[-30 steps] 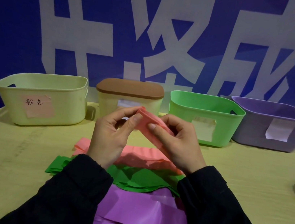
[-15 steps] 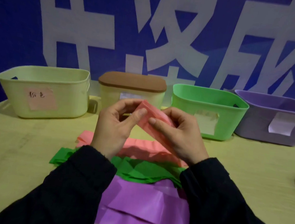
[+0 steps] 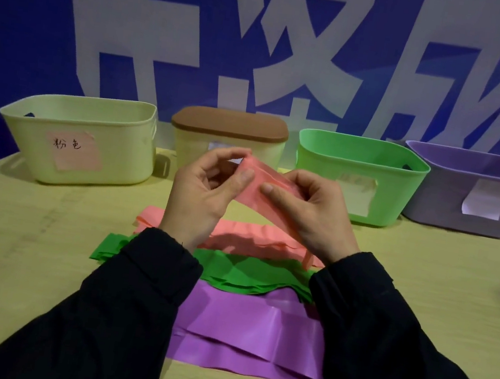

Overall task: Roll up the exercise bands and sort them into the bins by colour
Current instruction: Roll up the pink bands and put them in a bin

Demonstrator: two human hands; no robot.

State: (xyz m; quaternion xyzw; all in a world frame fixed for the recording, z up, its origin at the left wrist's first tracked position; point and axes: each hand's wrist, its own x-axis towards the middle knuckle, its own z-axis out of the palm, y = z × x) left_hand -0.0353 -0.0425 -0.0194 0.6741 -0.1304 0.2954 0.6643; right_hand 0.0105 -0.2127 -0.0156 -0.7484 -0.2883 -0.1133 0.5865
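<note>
Beyond the hands, a pale wooden table (image 3: 26, 238) carried a row of plastic bins. The cream bin with a pink handwritten label (image 3: 79, 139) stood ahead and to the left of the left hand (image 3: 199, 195). The lidded cream bin with a brown top (image 3: 230, 125) sat straight behind both hands, and the green bin (image 3: 359, 176) and the lilac bin (image 3: 476, 192) lay off past the right hand (image 3: 306, 210). Each probably waited for one colour.

Beneath the wrists lay three flat heaps of stretchy bands: purple bands (image 3: 247, 333) nearest the sleeves, green bands (image 3: 243, 272) in the middle, pink bands (image 3: 236, 232) farthest out, likely kept apart for sorting.

Raised between the hands was one pink rubber band (image 3: 261, 191). The left thumb and fingers pinched its upper end, the right thumb and curled fingers gripped it just beside, and its tail trailed down towards the pink heap. The close grips suggested rolling had just begun, held off the table so the strip could feed freely.
</note>
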